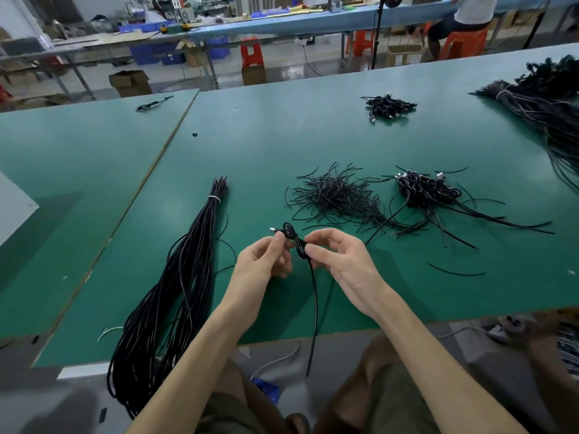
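A workshop of long benches, red stools and cartons lies behind a green table [313, 136] where a seated person winds a black cable [314, 296] by hand. The cable is held just above the near part of the table, between the two hands. Its upper end is looped into a small coil with a silver plug [273, 229] sticking out to the left. Its loose tail hangs over the table edge and down between the knees.

The left hand [260, 261] is closed on the coil, thumb and fingers pinching it just below the plug, apparently to stop the loops springing apart. The right hand [341, 258] is half open. Its thumb and forefinger nip the coil's right side while the other fingers curl loosely and hold nothing. It looks placed to feed the next turn.

Supplies are laid out within reach, which suits a repeated job. A long bundle [175, 277] of black cables, cinched with a white band near its far end, lies to the left and droops off the near edge. Beyond the hands lies a heap of short ties [335, 195], probably for binding each coil. Just to its right is a pile [423, 191] of coiled cables with loose tails. A smaller heap [388, 106] sits further back, well apart.
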`<action>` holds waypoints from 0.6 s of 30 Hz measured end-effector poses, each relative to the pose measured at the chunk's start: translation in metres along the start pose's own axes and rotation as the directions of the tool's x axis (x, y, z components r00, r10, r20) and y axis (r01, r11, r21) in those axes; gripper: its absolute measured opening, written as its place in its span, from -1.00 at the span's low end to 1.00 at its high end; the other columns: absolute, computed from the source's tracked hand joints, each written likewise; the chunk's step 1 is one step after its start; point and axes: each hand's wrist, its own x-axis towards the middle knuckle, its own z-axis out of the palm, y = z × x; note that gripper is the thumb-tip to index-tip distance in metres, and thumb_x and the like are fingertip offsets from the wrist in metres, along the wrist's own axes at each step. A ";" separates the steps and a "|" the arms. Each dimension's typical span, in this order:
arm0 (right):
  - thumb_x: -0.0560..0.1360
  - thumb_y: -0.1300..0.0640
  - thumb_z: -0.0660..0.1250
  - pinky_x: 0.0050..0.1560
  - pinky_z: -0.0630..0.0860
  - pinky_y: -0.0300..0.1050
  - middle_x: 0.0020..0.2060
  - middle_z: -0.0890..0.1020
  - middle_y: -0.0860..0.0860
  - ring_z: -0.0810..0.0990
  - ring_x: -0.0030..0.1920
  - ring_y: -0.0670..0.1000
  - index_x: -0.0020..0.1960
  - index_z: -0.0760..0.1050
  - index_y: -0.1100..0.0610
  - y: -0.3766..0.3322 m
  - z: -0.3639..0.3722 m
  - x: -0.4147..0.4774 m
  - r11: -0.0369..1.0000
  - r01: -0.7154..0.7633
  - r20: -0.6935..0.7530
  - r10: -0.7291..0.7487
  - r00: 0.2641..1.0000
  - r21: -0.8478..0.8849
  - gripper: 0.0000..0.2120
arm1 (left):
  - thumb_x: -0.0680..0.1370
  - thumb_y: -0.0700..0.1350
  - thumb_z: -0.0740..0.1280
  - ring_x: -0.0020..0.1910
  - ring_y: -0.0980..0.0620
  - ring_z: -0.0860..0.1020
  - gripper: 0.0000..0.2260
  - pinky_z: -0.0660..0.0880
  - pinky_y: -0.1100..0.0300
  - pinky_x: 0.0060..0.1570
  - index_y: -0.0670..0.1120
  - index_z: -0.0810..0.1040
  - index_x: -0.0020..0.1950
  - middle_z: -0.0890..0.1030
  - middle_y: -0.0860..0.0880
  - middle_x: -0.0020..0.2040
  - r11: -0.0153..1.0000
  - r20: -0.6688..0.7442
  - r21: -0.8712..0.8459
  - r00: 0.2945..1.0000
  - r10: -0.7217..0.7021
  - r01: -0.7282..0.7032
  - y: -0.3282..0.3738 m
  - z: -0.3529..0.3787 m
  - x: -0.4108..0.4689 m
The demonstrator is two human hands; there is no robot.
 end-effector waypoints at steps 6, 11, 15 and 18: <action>0.51 0.37 0.44 -0.01 0.60 -0.18 -0.04 0.71 0.10 0.66 -0.02 0.02 0.05 0.62 0.27 0.000 0.001 0.000 1.000 -0.012 0.024 0.011 1.000 0.014 -0.88 | 0.52 0.08 0.51 -0.17 0.07 0.57 -0.66 0.53 0.22 -0.12 -0.12 0.71 0.17 0.64 -0.03 -0.05 0.941 0.273 -0.259 0.951 -0.145 0.218 0.003 -0.006 0.006; 0.50 0.36 0.46 -0.01 0.60 -0.18 -0.11 0.70 0.11 0.65 -0.06 0.02 0.01 0.62 0.25 0.001 -0.002 0.000 0.999 -0.039 0.059 0.040 0.997 -0.012 -0.89 | 0.48 -0.02 0.53 -0.20 0.04 0.46 -0.71 0.42 0.25 -0.19 -0.16 0.73 0.11 0.62 -0.12 -0.08 0.981 0.171 -0.176 0.984 -0.056 0.087 0.001 0.002 0.003; 0.50 0.37 0.45 0.03 0.59 -0.16 -0.11 0.70 0.13 0.65 -0.05 0.04 -0.03 0.64 0.22 0.001 -0.001 -0.001 0.999 -0.040 0.049 0.040 0.998 -0.007 -0.90 | 0.54 -0.09 0.47 -0.29 0.13 0.50 -0.87 0.46 0.31 -0.26 -0.11 0.76 0.01 0.66 -0.04 -0.23 0.995 0.000 0.007 0.995 0.095 -0.095 -0.004 0.013 -0.001; 0.51 0.38 0.44 0.04 0.59 -0.15 -0.10 0.69 0.14 0.64 -0.04 0.06 -0.03 0.63 0.22 0.000 -0.001 -0.001 0.999 -0.048 0.044 0.048 0.998 0.001 -0.90 | 0.60 -0.21 0.41 -0.30 0.17 0.53 -0.90 0.47 0.35 -0.26 -0.13 0.73 -0.02 0.69 -0.02 -0.22 0.994 -0.074 0.013 0.992 0.105 -0.105 -0.004 0.022 -0.001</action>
